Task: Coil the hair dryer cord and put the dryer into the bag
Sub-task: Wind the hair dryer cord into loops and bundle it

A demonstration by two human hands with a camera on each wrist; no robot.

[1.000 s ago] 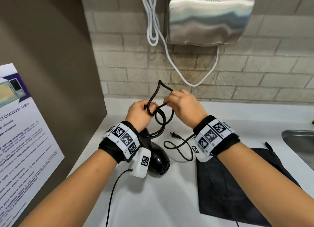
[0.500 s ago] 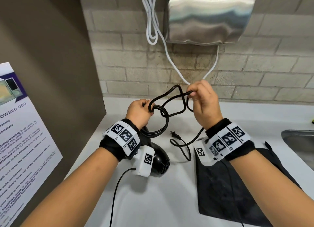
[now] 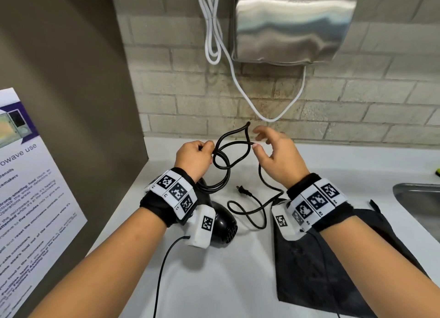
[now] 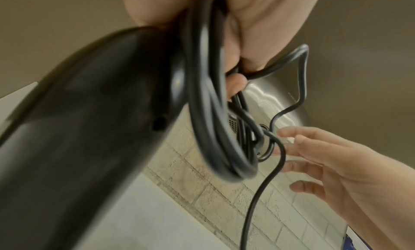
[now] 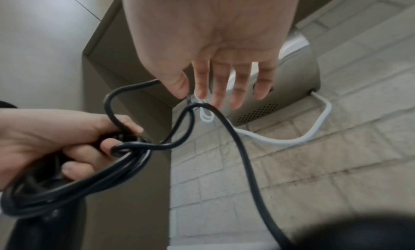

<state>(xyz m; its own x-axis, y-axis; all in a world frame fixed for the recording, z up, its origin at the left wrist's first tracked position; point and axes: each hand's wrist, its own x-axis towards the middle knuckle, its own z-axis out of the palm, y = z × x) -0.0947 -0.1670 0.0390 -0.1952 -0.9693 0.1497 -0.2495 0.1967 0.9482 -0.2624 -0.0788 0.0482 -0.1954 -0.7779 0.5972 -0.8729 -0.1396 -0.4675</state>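
White countertop (image 3: 214, 282) runs under your arms, brick wall behind with a brushed steel wall-mounted hand dryer (image 3: 292, 25) and its looped white cable (image 3: 214, 44). Flat black fabric bag (image 3: 333, 270) lies on the counter under your right forearm, mouth not visible, same spot as half a second ago. Black plastic hair dryer (image 3: 223, 225) sits just below your left wrist, its handle up in that hand per the left wrist view, unmoved. Black rubber dryer cord (image 3: 228, 175): several turns bunched at your left hand (image 3: 194, 159), which stays curled tight round the coils and the handle. Change: your right hand (image 3: 276, 160) was pinching the raised loop high up; now it has dropped lower and let go, fingers (image 5: 221, 87) spread and straight, thumb tip just beside the loop, holding nothing. The released loop stands up between both hands. Slack cord trails down to the counter, ending at the two-prong plug (image 3: 242, 191) near the bag's left edge.
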